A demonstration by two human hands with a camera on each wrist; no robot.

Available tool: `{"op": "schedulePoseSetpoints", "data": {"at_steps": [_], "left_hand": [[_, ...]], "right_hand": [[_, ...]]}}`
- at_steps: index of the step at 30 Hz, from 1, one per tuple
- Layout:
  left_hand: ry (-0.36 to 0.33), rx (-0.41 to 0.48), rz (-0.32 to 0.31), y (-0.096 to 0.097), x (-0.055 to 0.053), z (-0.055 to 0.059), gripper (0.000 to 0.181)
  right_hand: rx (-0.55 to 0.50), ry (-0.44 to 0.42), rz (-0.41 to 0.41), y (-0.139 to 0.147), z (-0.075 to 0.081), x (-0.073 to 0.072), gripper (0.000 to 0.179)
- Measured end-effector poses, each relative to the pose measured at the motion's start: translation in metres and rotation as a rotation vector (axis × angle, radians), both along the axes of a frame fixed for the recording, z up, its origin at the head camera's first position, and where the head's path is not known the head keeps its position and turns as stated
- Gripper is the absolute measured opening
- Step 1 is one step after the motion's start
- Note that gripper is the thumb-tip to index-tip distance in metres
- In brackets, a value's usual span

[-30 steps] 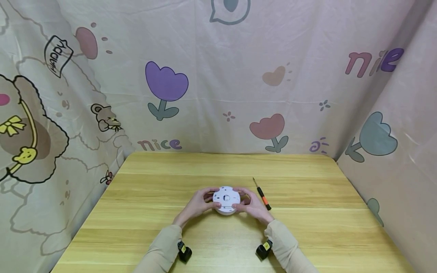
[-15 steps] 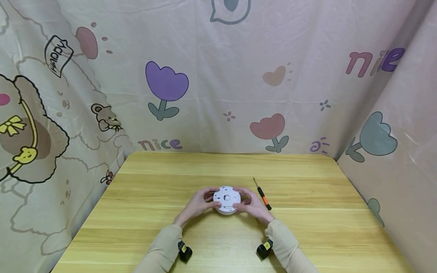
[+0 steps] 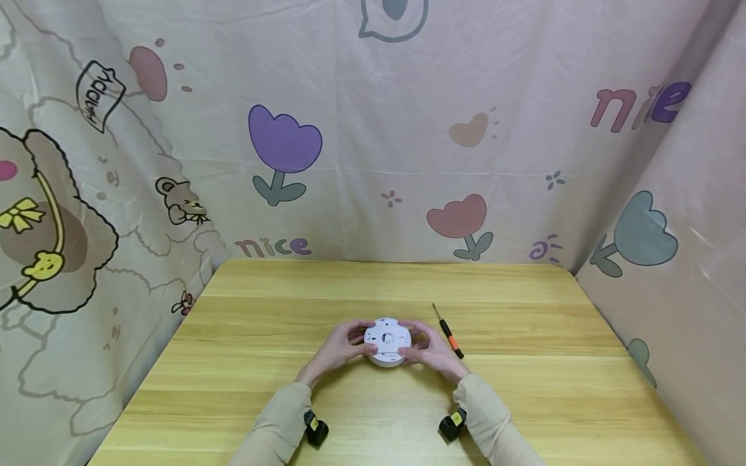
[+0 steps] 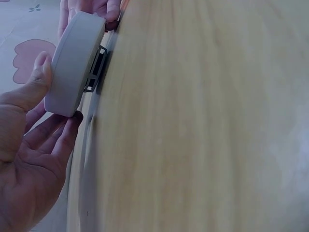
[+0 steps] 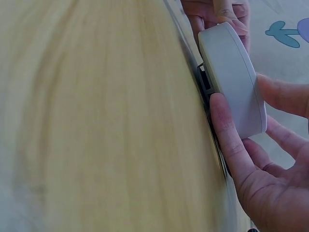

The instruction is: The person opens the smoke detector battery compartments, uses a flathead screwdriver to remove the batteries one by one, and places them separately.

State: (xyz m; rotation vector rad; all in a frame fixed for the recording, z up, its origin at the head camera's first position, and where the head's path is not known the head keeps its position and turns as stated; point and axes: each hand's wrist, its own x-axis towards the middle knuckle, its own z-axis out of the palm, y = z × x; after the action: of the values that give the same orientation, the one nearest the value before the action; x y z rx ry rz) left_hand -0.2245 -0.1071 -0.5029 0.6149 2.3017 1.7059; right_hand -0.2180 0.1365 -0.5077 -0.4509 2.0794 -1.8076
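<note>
The left hand (image 3: 338, 344) and right hand (image 3: 434, 353) grip opposite sides of a disc (image 3: 389, 347) over the table (image 3: 250, 330), left of the screwdriver (image 3: 447, 331). It is white and thick, with small dark marks around a central circle, a smooth rim, and a dark bracket (image 5: 204, 79) jutting from its underside.

Round white device (image 3: 387, 343), smooth-sided, dark markings and a central ring on its upturned face, a dark open frame (image 4: 97, 67) jutting from its underside, held at the rim from both sides, near the black-and-orange screwdriver (image 3: 447, 332), to its left.
</note>
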Motion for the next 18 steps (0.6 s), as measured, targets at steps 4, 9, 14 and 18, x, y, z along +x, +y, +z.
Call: {"op": "schedulePoseSetpoints", "data": {"at_steps": [4,9,14,18], "left_hand": [[-0.009,0.006,0.0,-0.0004,-0.0003,-0.0001,0.054],[-0.002,0.011,-0.007,-0.0009,-0.001,-0.0009,0.052],[-0.008,0.006,-0.007,-0.0013,-0.0017,-0.0016,0.052],[-0.008,0.012,-0.012,-0.0022,-0.0014,-0.0016,0.05]], "right_hand": [[-0.01,-0.013,0.01,-0.0001,0.0009,-0.0002,0.063],[-0.011,-0.017,0.017,0.0004,0.0019,0.0004,0.063],[-0.007,-0.015,0.02,0.0007,0.0029,0.0016,0.065],[-0.013,-0.016,0.035,0.0016,0.0033,0.0026,0.066]]}}
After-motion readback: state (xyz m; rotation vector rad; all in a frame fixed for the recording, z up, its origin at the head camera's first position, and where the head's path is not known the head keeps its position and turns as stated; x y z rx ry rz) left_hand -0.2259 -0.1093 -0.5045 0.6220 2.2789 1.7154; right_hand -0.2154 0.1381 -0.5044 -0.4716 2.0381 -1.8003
